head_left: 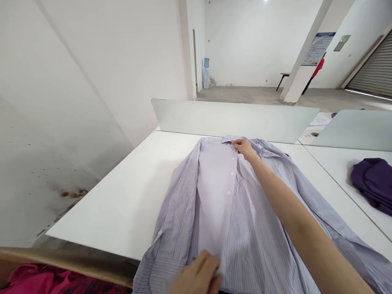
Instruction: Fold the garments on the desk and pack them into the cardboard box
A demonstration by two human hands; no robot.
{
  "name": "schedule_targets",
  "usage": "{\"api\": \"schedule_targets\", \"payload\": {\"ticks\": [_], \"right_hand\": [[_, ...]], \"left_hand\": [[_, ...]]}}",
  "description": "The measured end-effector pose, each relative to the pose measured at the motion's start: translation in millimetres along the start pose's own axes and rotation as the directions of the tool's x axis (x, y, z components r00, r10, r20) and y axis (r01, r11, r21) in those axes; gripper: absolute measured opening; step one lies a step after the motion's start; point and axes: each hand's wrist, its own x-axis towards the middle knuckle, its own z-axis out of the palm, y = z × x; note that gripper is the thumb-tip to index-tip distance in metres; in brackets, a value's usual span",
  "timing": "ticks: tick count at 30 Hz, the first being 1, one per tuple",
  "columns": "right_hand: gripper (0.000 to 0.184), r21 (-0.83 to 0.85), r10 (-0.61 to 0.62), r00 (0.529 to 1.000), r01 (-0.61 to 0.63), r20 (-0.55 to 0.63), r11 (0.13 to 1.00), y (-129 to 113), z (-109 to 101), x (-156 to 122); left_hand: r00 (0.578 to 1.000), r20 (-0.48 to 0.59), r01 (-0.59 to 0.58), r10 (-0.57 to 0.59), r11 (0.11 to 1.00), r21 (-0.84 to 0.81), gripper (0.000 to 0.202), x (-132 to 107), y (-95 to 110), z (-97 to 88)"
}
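A striped button-up shirt [251, 220] in pale purple and grey lies spread on the white table, collar at the far end. Its front has a plain lilac panel with several white buttons along one edge. My right hand [243, 148] reaches to the far end and pinches the panel's edge just below the collar. Down at the near end my left hand [197, 274], slightly blurred, is closed on the lower part of the same panel. One sleeve lies along the shirt's left side; the other runs toward the lower right.
A frosted divider [232, 118] stands along the far edge of the white table [122, 196]. Folded dark purple cloth [372, 183] lies on the right. Pink and red fabric [45, 279] sits in a box at lower left. Beyond are a pillar [301, 69] and a person in red [318, 67].
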Motion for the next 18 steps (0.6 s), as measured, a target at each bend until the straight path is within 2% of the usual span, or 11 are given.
{"api": "schedule_targets", "payload": {"ticks": [2, 4, 5, 7, 8, 10, 12, 13, 15, 16, 18], "right_hand": [[0.030, -0.035, 0.027, 1.000, -0.027, 0.003, 0.999, 12, -10, -4], [0.036, -0.070, 0.058, 0.998, -0.057, 0.025, 0.996, 24, -16, -11], [0.040, -0.087, 0.069, 0.997, -0.066, 0.035, 0.994, 30, -18, -14], [0.046, -0.126, 0.074, 0.996, -0.068, 0.046, 0.990, 38, -19, -19], [0.047, -0.147, 0.071, 0.996, -0.064, 0.047, 0.987, 40, -19, -20], [0.046, -0.193, 0.063, 0.997, -0.052, 0.047, 0.980, 41, -18, -20], [0.041, -0.248, 0.063, 0.997, -0.051, 0.038, 0.967, 40, -15, -17], [0.039, -0.280, 0.065, 0.998, -0.054, 0.028, 0.958, 39, -12, -15], [0.037, -0.351, 0.060, 0.998, -0.058, -0.005, 0.934, 37, -5, -10], [0.037, -0.387, 0.050, 0.998, -0.055, -0.025, 0.921, 36, 0, -8], [0.037, -0.447, 0.014, 0.998, -0.038, -0.057, 0.894, 36, 8, -4]], "left_hand": [[0.983, 0.176, -0.038, 0.044, 0.999, -0.038, 0.031, 10, 14, 24.4], [0.940, 0.319, -0.092, 0.118, 0.991, -0.095, 0.037, 18, 20, 33.4], [0.913, 0.375, -0.119, 0.162, 0.984, -0.135, 0.039, 21, 21, 30.3], [0.873, 0.442, -0.117, 0.206, 0.968, -0.221, 0.039, 27, 18, 11.2], [0.870, 0.451, -0.091, 0.201, 0.963, -0.255, 0.039, 30, 15, -2.1], [0.896, 0.428, -0.005, 0.119, 0.966, -0.258, 0.036, 32, 8, -26.9], [0.923, 0.384, 0.080, 0.000, 0.978, -0.192, 0.028, 29, 0, -39.0], [0.930, 0.366, 0.102, -0.037, 0.982, -0.160, 0.024, 24, -5, -38.2], [0.946, 0.320, 0.090, -0.049, 0.989, -0.115, 0.025, 10, -16, -24.4], [0.958, 0.286, 0.062, -0.034, 0.994, -0.091, 0.033, 1, -23, -13.1], [0.979, 0.205, 0.013, -0.010, 1.000, -0.011, 0.062, -17, -36, 12.1]]}}
